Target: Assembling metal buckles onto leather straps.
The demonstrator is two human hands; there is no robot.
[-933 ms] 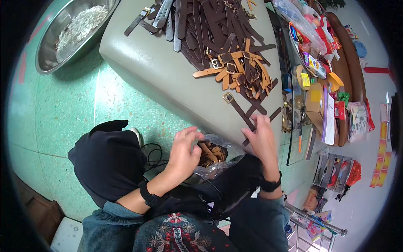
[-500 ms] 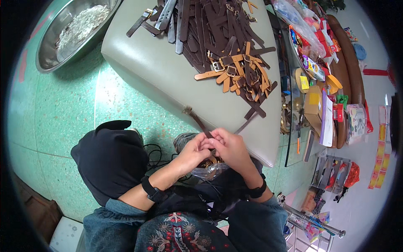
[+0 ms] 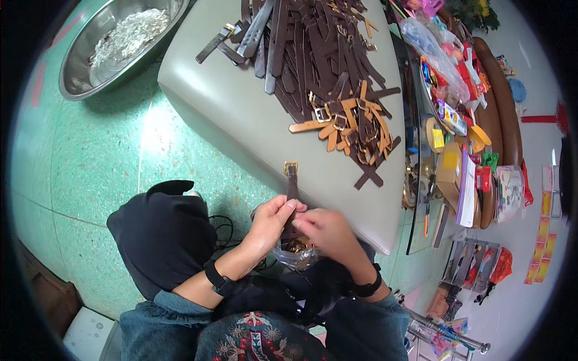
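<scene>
A dark brown leather strap (image 3: 292,187) with a gold-coloured buckle (image 3: 291,168) at its far end stands out between my hands. My left hand (image 3: 269,224) is closed on it, thumb on top. My right hand (image 3: 328,236) is closed too, fingertips pinched against the strap below the left thumb; the fingers hide the exact grip. Right below lies a clear plastic bag (image 3: 293,260) with small brass-coloured pieces (image 3: 300,244). Beyond my hands, dark brown straps (image 3: 313,60) are heaped on a grey padded seat (image 3: 229,114), with tan buckled straps (image 3: 331,129) at the heap's near side.
A metal basin (image 3: 78,90) holding silvery pieces stands on the green floor (image 3: 90,162) at the far left. To the right, a glass-topped table (image 3: 415,231) carries boxes and packages. Black cables (image 3: 224,227) lie left of my hands; a metal rail (image 3: 457,337) stands at the lower right.
The strap has turned from slanting left to nearly upright in view. My left thumb now lies along it, and my right hand has shifted slightly lower. The whole view has moved a little.
</scene>
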